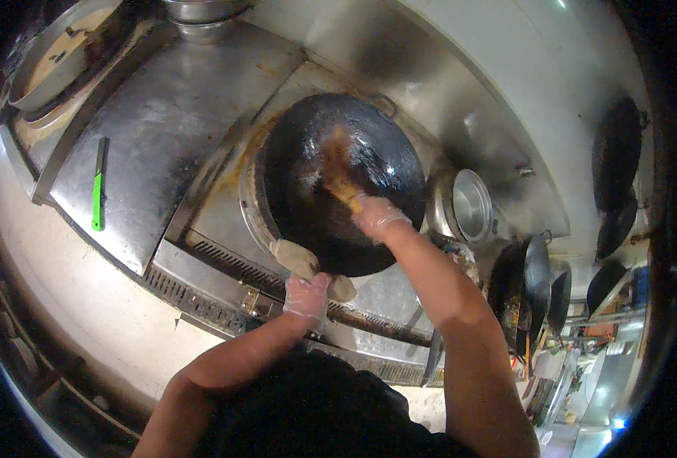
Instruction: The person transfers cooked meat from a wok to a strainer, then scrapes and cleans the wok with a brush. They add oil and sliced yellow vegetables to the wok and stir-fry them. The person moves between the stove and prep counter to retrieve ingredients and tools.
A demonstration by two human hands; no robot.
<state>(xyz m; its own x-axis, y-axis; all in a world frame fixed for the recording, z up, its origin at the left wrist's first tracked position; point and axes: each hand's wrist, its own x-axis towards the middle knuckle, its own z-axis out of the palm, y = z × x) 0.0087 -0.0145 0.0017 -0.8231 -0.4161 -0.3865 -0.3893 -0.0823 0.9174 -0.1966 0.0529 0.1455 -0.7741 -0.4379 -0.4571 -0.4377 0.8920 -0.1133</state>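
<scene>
A large black wok sits on the steel range in front of me, tilted, its inside wet and shiny. My right hand, in a clear plastic glove, grips a brush with a yellowish handle; its brown bristle end is blurred against the wok's inner wall. At the near rim my left hand, also gloved in clear plastic, holds a folded beige cloth against the wok's edge. The wok's far loop handle stands free near the backsplash.
A green-handled knife or scraper lies on the steel counter at left. Beyond it stands a big pan of pale liquid. Right of the wok are a metal pot and several stacked woks. A slotted drain channel runs along the front.
</scene>
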